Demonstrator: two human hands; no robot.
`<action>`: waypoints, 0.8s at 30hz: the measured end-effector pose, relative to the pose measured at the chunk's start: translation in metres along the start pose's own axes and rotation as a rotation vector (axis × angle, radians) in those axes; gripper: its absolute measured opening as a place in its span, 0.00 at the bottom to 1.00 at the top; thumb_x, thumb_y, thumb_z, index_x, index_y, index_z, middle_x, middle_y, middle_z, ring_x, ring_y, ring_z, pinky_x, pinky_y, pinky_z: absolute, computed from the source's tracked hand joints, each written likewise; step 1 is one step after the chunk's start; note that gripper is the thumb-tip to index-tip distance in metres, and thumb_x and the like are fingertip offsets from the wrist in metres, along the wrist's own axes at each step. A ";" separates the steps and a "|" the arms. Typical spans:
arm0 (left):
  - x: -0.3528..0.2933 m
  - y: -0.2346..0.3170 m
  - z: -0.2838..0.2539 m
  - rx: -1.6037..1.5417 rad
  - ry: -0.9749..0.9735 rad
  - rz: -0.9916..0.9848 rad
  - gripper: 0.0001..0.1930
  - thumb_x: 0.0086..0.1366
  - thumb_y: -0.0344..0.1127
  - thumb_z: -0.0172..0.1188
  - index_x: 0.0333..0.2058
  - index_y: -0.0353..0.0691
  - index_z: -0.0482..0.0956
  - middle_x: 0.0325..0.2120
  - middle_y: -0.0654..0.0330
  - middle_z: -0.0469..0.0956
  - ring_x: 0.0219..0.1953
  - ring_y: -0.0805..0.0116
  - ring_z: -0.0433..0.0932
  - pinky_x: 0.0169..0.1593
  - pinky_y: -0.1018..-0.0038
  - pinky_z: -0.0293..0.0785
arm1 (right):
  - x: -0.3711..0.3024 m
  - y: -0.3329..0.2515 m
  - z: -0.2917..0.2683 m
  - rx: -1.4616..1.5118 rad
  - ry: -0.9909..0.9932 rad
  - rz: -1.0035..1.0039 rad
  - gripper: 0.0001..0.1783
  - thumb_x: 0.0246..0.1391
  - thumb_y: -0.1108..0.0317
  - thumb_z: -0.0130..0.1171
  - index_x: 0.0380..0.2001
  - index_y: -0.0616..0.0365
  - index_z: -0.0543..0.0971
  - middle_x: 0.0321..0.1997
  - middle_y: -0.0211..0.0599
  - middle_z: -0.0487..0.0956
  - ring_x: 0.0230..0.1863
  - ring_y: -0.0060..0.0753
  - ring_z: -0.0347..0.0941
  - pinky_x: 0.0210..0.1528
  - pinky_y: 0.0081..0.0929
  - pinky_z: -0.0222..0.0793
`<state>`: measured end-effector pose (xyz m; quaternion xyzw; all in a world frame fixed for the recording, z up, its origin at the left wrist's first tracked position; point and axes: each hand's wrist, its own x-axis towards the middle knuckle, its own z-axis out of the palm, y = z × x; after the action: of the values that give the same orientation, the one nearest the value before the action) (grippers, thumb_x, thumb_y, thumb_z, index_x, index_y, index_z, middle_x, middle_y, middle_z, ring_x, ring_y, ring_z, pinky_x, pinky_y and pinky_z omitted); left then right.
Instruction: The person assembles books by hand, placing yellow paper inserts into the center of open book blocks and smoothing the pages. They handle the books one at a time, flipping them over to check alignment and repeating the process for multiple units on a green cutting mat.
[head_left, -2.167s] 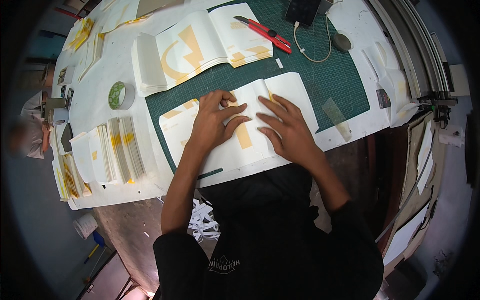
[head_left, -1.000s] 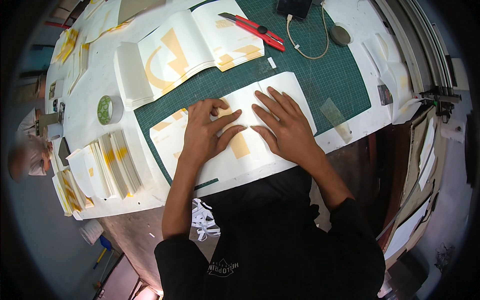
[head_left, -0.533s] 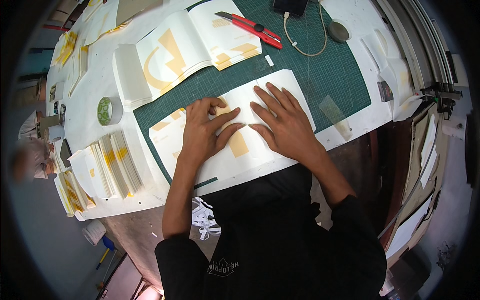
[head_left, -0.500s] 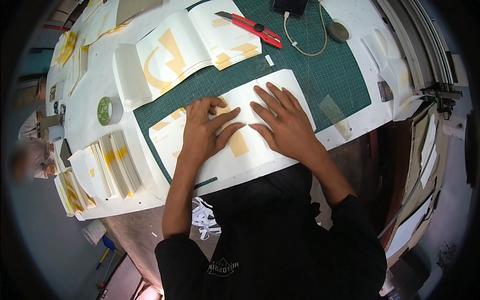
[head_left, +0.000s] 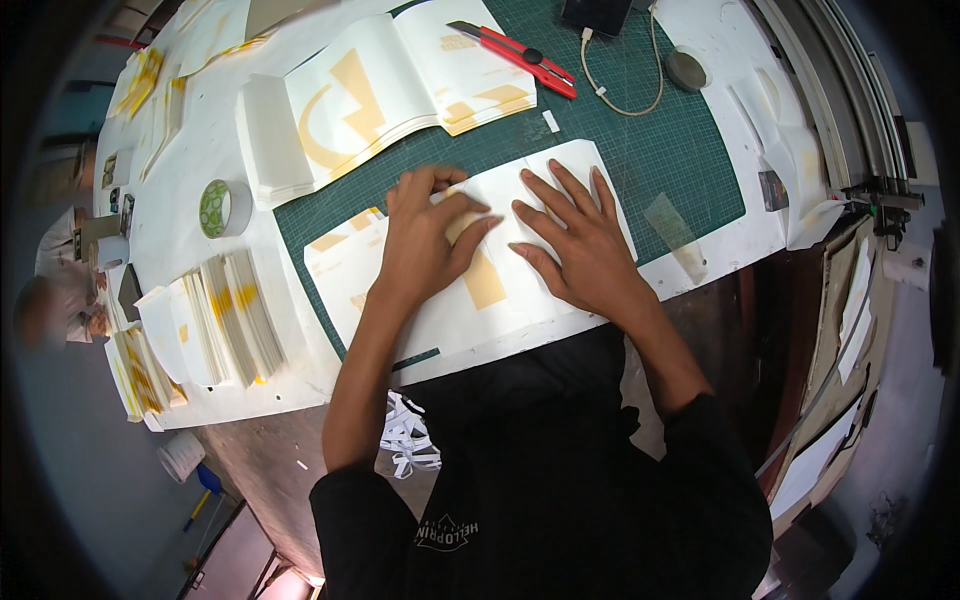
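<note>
Room lies over the green mat (head_left: 685, 140) between the printed sheet (head_left: 465, 305) and the right edge of the counter (head_left: 310, 372); red cutter (head_left: 520, 57) and cable (head_left: 627, 114) obstruct toward the far edge.

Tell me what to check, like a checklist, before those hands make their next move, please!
1. Bare right hand spread on the white paper spread with pale-orange print: ok.
2. Bare left hand pressing the paper down: cannot tell; its fingers are bent over it and partly blurred.
3. Paper apart from the open white booklet with pale-orange print: ok; part of the green gridded cutting mat shows between them.
4. Red-and-black cutter knife away from both hands: ok; it lies beyond them, by the booklet.
5. Knife blade tucked in: cannot tell; a dark tip shows past the red handle, too small to judge.
</note>
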<state>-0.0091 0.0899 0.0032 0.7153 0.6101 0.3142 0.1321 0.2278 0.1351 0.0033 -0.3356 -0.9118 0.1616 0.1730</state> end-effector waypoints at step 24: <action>0.022 0.000 0.017 -0.048 0.003 -0.068 0.14 0.60 0.40 0.77 0.43 0.48 0.88 0.44 0.64 0.81 0.51 0.59 0.75 0.62 0.61 0.60 | 0.001 0.009 -0.004 0.070 -0.029 0.005 0.18 0.68 0.57 0.64 0.56 0.51 0.86 0.76 0.37 0.73 0.81 0.52 0.56 0.80 0.70 0.40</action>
<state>0.0019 0.1140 -0.0035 0.6904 0.6266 0.3248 0.1589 0.2337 0.1434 0.0033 -0.3293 -0.9071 0.1987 0.1711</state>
